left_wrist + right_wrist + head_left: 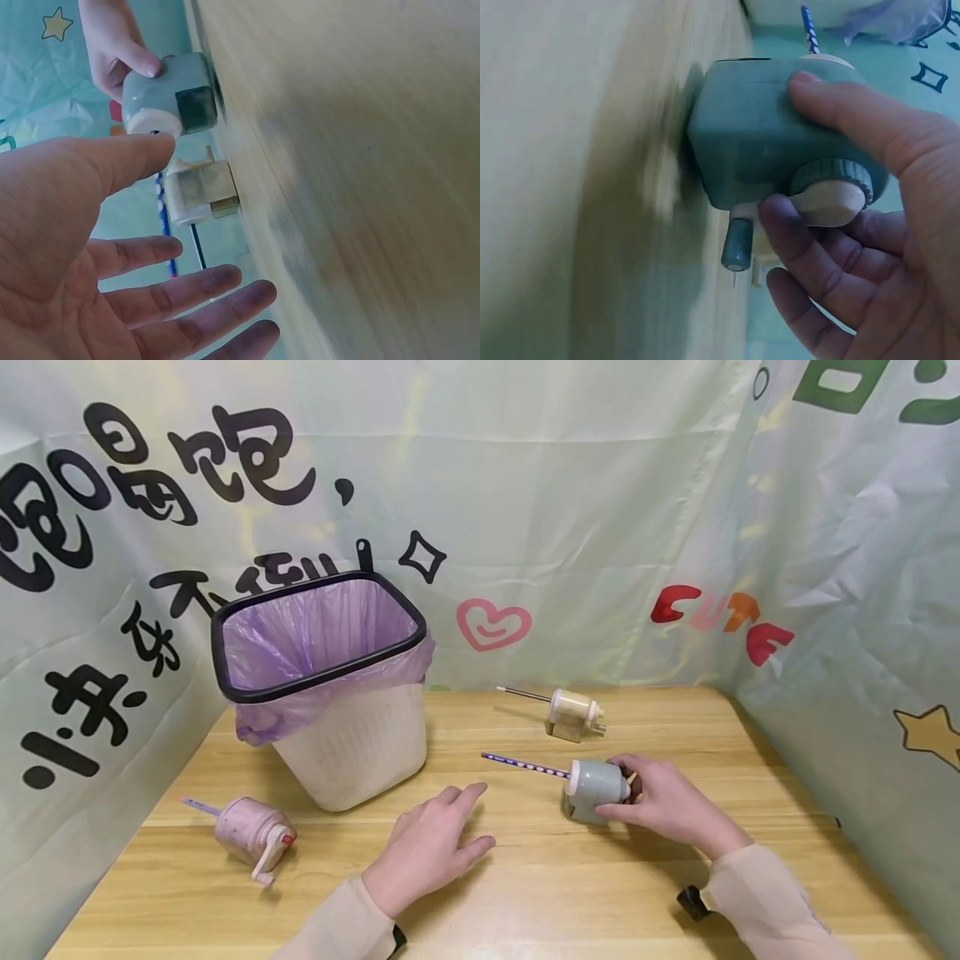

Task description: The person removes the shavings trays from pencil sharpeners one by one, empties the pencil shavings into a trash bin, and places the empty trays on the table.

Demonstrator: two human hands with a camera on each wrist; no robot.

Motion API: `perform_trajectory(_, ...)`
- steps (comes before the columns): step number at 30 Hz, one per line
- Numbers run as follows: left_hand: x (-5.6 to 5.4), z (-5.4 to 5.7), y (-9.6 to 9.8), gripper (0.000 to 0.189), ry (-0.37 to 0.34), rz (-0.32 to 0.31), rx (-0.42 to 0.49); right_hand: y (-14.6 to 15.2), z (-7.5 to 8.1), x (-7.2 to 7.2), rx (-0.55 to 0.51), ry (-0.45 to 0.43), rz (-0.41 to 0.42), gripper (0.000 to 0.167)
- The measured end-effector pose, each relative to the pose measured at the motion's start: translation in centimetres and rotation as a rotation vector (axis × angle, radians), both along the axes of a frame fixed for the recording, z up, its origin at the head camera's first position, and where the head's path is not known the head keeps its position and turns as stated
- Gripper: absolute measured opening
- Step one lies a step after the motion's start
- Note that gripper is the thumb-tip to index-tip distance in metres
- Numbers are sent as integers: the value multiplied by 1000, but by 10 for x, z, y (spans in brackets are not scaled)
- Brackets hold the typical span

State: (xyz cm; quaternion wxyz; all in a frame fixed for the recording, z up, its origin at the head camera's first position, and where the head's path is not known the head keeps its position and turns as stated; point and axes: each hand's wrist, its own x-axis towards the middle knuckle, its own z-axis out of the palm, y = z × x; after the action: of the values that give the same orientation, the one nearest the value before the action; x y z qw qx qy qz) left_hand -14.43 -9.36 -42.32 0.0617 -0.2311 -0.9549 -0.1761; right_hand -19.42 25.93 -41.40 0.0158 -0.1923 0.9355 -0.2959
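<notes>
My right hand (667,797) grips a grey-green crank pencil sharpener (596,785), thumb on its near side and fingers round the back by the crank. In the right wrist view the white crank arm (836,202) with its grey handle (737,244) shows below the body. A blue patterned pencil (525,764) sticks out of the sharpener's front, pointing left. My left hand (431,847) hovers over the table, fingers spread and holding nothing. Behind the grey-green sharpener stands a cream sharpener (573,710) with a dark pencil (525,694) in it.
A pink crank sharpener (251,831) with a light purple pencil (201,807) sits at the left of the wooden table (525,902). Behind it stands a white trash bin (360,743) with a black rim and purple bag (300,639). Printed cloth (585,527) encloses the table.
</notes>
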Motion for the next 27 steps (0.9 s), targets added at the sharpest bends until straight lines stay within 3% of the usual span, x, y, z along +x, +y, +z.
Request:
perform_trajectory(10,0,1,-1,60,-20,-54,80,-16,12,24,-49,80,-21,61)
perform_trajectory(27,-3,3,-3,56,-205,-220,384,-48,30,49,-153,205,42,53)
